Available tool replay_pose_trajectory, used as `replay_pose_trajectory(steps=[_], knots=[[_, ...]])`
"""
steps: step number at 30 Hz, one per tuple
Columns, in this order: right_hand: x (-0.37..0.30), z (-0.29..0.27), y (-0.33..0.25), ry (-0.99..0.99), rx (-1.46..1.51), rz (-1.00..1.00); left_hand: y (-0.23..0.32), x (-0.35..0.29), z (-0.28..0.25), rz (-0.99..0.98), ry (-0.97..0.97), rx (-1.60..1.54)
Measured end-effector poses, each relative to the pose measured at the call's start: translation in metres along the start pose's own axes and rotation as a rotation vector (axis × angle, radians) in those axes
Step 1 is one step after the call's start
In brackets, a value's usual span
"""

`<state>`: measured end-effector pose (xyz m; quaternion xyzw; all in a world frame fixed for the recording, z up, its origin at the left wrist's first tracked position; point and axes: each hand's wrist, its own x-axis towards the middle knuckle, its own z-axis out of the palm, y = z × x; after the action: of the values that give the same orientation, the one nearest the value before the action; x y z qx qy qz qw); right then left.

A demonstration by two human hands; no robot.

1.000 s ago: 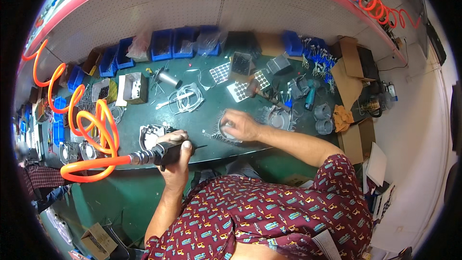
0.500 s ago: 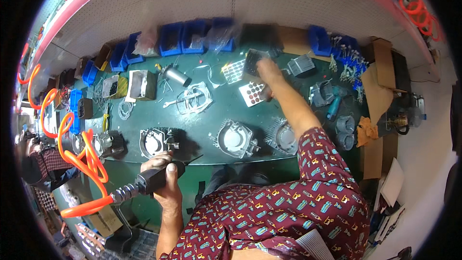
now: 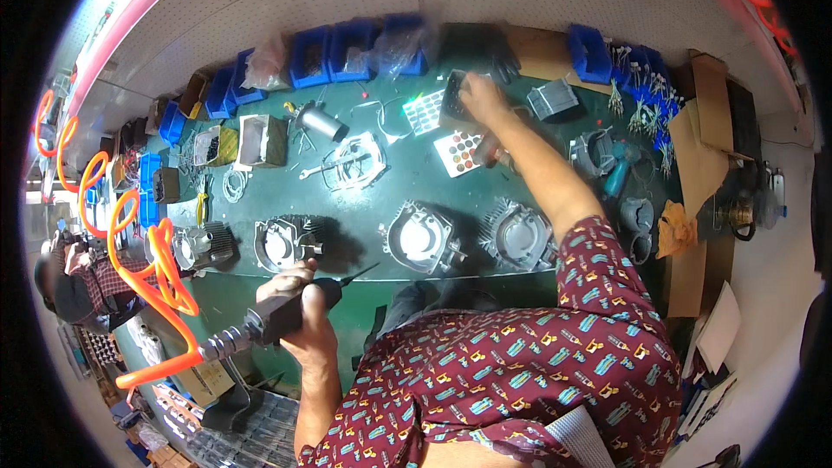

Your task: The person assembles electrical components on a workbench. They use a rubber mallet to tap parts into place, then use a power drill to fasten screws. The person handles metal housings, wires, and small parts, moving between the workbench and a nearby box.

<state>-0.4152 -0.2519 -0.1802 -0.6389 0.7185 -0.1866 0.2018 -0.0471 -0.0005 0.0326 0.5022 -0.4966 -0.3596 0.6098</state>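
Note:
My left hand point(image 3: 312, 322) grips a black air screwdriver point(image 3: 279, 314), its thin bit pointing right and up over the bench's front edge. An orange coiled hose point(image 3: 160, 282) runs from the driver's tail. My right hand point(image 3: 487, 102) is stretched across the bench with bent, closed fingers in a small dark box point(image 3: 451, 107); whatever they pinch is hidden. Several finned metal engine parts line the front edge: one point(image 3: 282, 245) just beyond the driver, another point(image 3: 422, 239) in the middle, a third point(image 3: 516, 237) under my right forearm. White sheets with round stickers point(image 3: 459, 154) lie by the box.
Blue bins point(image 3: 310, 59) line the back. Coiled white cable point(image 3: 354, 165), a metal cylinder point(image 3: 323, 123) and open boxes point(image 3: 262, 140) stand mid-bench. To the right are a teal power tool point(image 3: 618, 175), an orange cloth point(image 3: 677, 229) and cardboard point(image 3: 700, 152). Another person point(image 3: 95, 290) sits at far left.
My right hand stays at the small box, fingers still reaching in. The driver in my left hand has shifted slightly right. The whole view has shifted a little.

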Motion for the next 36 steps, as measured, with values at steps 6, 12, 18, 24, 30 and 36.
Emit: replay_pose_trajectory(steps=[6, 12, 18, 24, 30, 36], knots=[[-0.113, -0.031, -0.077, -0.044, 1.155, 0.210, 0.018, 0.016, 0.006, -0.014, 0.113, -0.170], [-0.230, -0.029, -0.128, -0.206, 1.852, 0.440, 0.021, 0.037, 0.000, -0.008, 0.116, -0.538], [-0.272, -0.017, -0.156, -0.229, 2.082, 0.505, 0.019, 0.034, -0.007, -0.061, 0.050, -0.696], [-0.289, -0.015, -0.170, -0.162, 2.190, 0.556, 0.018, 0.028, -0.019, -0.105, 0.025, -0.746], [-0.304, -0.016, -0.184, -0.103, 2.108, 0.495, 0.018, 0.024, -0.032, -0.105, 0.005, -0.755], [-0.315, -0.025, -0.160, -0.417, 1.916, 0.412, 0.011, 0.030, -0.050, -0.151, -0.076, -0.809]])
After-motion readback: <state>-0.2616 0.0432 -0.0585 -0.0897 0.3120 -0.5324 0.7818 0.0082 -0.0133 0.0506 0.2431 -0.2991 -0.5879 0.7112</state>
